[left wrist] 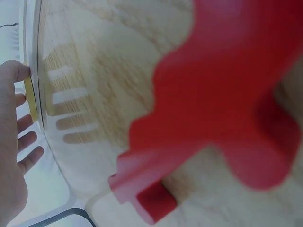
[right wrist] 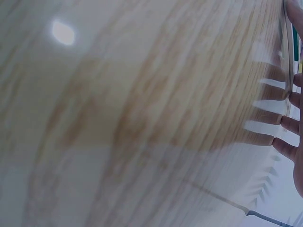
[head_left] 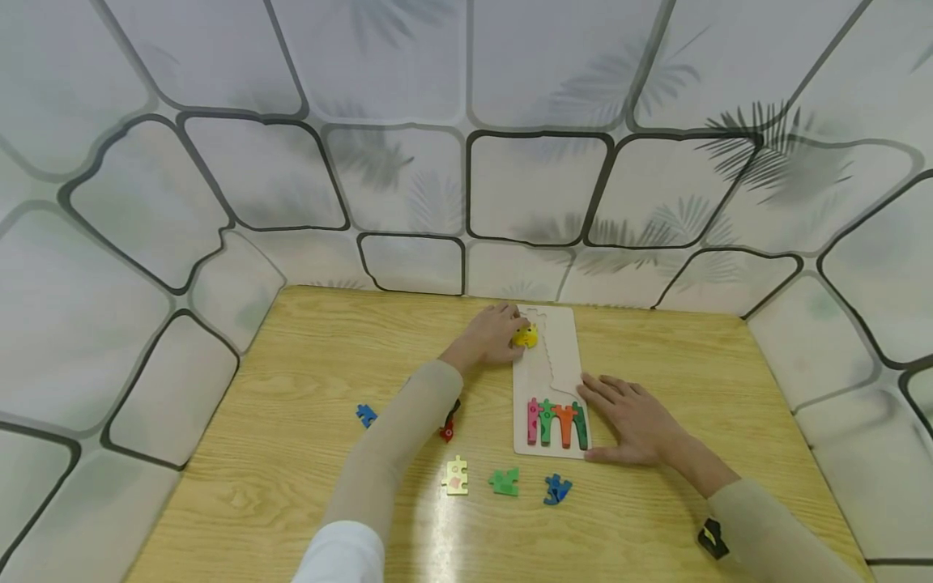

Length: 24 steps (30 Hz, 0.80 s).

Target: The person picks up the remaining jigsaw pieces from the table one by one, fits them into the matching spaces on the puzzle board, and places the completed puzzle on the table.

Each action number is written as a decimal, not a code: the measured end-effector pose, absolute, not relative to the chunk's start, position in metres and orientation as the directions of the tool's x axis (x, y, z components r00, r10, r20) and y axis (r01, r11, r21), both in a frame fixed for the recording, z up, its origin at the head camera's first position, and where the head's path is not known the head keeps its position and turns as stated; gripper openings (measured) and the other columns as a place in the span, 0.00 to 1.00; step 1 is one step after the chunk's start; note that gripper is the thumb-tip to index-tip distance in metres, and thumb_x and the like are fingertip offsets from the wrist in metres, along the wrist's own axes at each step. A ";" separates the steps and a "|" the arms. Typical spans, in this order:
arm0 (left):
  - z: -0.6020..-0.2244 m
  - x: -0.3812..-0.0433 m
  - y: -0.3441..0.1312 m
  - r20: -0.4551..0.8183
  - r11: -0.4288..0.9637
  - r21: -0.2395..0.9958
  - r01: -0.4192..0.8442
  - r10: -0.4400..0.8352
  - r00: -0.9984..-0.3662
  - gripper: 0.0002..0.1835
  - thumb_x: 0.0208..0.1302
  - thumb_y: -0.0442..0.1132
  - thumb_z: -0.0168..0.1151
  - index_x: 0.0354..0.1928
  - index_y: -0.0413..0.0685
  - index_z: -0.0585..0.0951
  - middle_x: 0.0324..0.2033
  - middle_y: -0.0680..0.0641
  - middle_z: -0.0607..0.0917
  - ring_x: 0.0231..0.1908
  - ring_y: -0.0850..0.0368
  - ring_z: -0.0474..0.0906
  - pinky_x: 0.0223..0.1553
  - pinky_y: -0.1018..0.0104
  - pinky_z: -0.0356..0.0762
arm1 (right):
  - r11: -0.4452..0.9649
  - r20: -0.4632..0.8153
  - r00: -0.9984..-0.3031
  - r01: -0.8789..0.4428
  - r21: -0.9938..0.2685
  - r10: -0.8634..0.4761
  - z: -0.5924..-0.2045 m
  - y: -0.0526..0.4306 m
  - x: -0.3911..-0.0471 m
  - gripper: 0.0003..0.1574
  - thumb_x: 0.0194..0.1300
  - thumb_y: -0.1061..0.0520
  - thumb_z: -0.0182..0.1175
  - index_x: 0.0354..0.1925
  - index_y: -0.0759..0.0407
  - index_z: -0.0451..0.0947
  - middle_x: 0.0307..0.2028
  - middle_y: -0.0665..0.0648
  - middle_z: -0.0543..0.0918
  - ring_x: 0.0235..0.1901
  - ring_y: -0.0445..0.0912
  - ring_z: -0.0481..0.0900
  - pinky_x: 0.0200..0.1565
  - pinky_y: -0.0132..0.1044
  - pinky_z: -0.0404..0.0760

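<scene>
A pale wooden puzzle board [head_left: 564,356] lies lengthwise on the table, with a long wavy-edged recess. At its far left side my left hand [head_left: 492,332] pinches a yellow puzzle piece [head_left: 528,336] over the recess; in the left wrist view the piece shows as a thin yellow strip [left wrist: 30,97] by the thumb. Pink [head_left: 533,423], light green [head_left: 546,423], orange [head_left: 564,426] and dark green [head_left: 580,426] pieces sit side by side at the board's near end. My right hand [head_left: 634,421] rests with spread fingers against the board's right edge.
Loose puzzle pieces lie on the wooden table [head_left: 291,486]: blue [head_left: 366,415] at left, red [head_left: 448,429] beside the left forearm, then pale yellow [head_left: 456,476], green [head_left: 504,482] and dark blue [head_left: 557,489] nearer. A patterned wall [head_left: 408,263] stands behind the table.
</scene>
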<state>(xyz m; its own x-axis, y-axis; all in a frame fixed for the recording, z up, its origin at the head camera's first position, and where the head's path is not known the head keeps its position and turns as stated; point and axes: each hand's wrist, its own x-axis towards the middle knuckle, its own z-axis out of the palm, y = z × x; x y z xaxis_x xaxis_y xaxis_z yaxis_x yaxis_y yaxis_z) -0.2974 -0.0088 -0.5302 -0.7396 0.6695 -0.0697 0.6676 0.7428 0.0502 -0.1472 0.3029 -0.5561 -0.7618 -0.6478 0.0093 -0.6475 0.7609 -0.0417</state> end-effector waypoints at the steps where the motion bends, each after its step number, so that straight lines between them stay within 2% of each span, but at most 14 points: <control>1: -0.530 -0.298 -0.009 -0.072 0.745 0.048 0.665 0.667 -0.742 0.30 0.76 0.58 0.55 0.74 0.58 0.74 0.66 0.46 0.77 0.66 0.50 0.72 0.70 0.52 0.73 | 0.761 0.010 -0.761 -0.648 -0.042 -0.648 -0.556 0.303 -0.147 0.70 0.56 0.12 0.59 0.82 0.52 0.60 0.82 0.58 0.63 0.77 0.62 0.66 0.70 0.66 0.72; 15: -0.527 -0.299 -0.006 -0.108 0.762 0.034 0.647 0.646 -0.755 0.29 0.75 0.55 0.54 0.75 0.59 0.73 0.61 0.46 0.77 0.61 0.50 0.72 0.66 0.52 0.74 | 0.766 0.001 -0.767 -0.642 -0.042 -0.642 -0.555 0.302 -0.147 0.70 0.56 0.12 0.58 0.82 0.51 0.60 0.82 0.58 0.64 0.77 0.62 0.67 0.70 0.66 0.72; 24: -0.524 -0.299 -0.004 -0.101 0.756 0.081 0.649 0.654 -0.749 0.29 0.74 0.53 0.57 0.74 0.57 0.74 0.65 0.46 0.77 0.67 0.48 0.70 0.73 0.50 0.71 | 0.769 -0.001 -0.769 -0.638 -0.044 -0.639 -0.554 0.301 -0.146 0.70 0.57 0.12 0.58 0.82 0.51 0.60 0.82 0.57 0.63 0.77 0.62 0.67 0.71 0.65 0.72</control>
<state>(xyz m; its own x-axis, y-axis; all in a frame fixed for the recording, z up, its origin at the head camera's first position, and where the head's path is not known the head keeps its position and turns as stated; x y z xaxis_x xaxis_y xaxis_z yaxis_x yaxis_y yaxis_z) -0.2987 -0.0036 -0.5244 -0.7493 0.6545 -0.1013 0.6494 0.7561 0.0812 -0.1461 0.3015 -0.5536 -0.7694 -0.6387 -0.0013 -0.6381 0.7687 -0.0436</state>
